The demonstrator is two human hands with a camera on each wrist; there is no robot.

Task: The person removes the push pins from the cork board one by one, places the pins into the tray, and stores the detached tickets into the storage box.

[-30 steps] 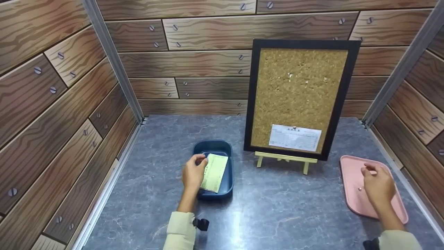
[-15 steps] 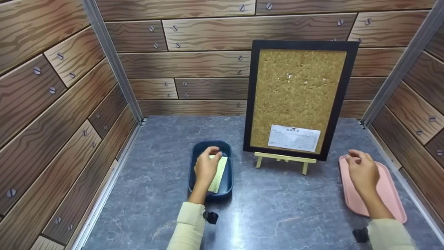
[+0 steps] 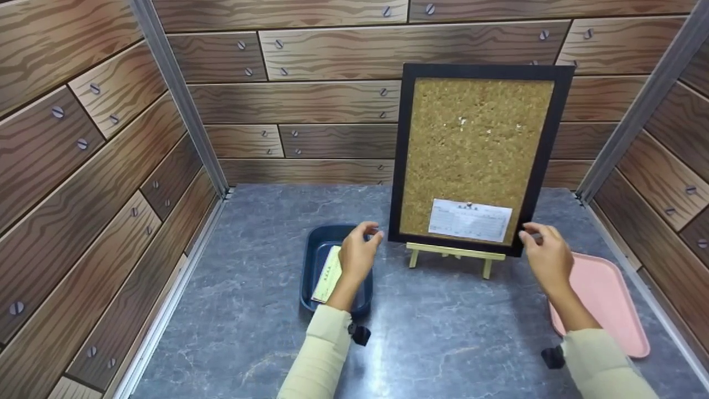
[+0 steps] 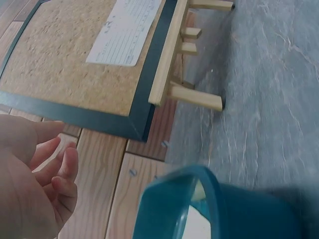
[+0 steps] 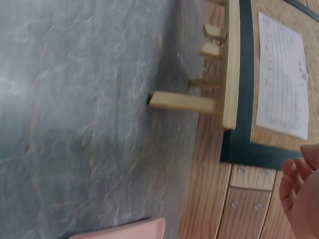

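Note:
My left hand [image 3: 357, 256] is in the air above the right side of a blue bin [image 3: 308, 271]; its fingers are loosely curled and nothing shows between them. A light green paper slip [image 3: 328, 275] lies in the bin, partly hidden by that hand. My right hand [image 3: 548, 260] is near the lower right corner of a black-framed cork board [image 3: 471, 149], fingers bent, with no object visible between finger and thumb. A white printed slip [image 3: 471, 220] is fixed low on the cork by a pin [image 3: 469, 205] at its top edge.
The board stands on a small wooden easel [image 3: 457, 252]. A pink tray [image 3: 606, 305] lies at the right, partly under my right forearm. Wood-patterned walls [image 3: 310, 102] enclose the grey marbled table [image 3: 249, 266] at the back and sides.
My left hand has moved right across the bin, and the green slip lies shifted left in it. My right hand has left the tray and moved left, up to the board's lower corner.

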